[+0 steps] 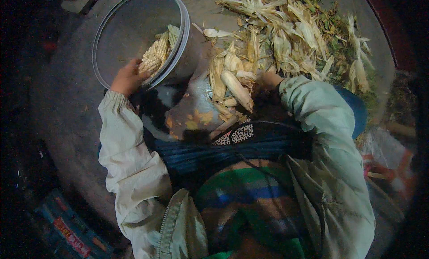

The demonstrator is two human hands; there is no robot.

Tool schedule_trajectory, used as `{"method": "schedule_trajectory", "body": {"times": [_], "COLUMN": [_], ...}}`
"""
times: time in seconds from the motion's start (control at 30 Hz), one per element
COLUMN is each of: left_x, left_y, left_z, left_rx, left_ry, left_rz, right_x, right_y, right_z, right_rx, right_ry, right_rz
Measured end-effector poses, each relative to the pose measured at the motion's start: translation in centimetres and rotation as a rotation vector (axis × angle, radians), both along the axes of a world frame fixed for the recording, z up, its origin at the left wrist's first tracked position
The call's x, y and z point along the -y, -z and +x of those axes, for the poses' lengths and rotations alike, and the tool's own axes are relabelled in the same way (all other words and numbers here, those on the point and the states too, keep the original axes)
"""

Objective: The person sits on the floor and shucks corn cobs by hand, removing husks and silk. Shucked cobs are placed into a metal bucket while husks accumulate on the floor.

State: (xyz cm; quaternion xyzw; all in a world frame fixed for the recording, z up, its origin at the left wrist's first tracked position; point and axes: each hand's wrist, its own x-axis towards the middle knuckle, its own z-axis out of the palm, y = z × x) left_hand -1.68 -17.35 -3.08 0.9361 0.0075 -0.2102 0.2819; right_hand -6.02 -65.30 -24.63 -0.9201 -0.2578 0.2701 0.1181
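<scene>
My left hand [129, 77] reaches over the near rim of a tilted plastic bucket [185, 20], its fingers closed on a pale husked ear of corn [150, 63]. Other bare ears [162, 46] lie against the inner wall beside it, with a piece of pale green husk among them. Off to the right, my right hand [270, 80] is down at a heap of corn in dry husks [219, 76], its fingers mostly hidden in shadow and behind husk. An unopened ear in its husk [236, 88] lies left of that hand.
A large pile of dry, stripped husks [295, 37] spreads over the floor [70, 88] at the upper right. Husk scraps [197, 118] lie just before my lap. Clear plastic wrapping [385, 148] is at the right, and a dark patterned item [73, 228] at the lower left.
</scene>
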Motion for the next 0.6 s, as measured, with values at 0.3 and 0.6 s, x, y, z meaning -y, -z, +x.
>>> {"method": "schedule_trajectory", "body": {"times": [0.3, 0.6], "left_x": [3.2, 16.6], "left_y": [-1.8, -3.1], "left_z": [0.1, -3.6], "left_rx": [0.164, 0.732], "left_ry": [0.021, 0.217], "left_rz": [0.146, 0.011], "right_x": [-2.7, -3.3], "right_y": [-1.4, -12.0], "right_z": [1.9, 8.9], "right_rx": [-0.195, -0.481], "right_ry": [0.45, 0.371], "right_rz": [0.035, 0.606]}}
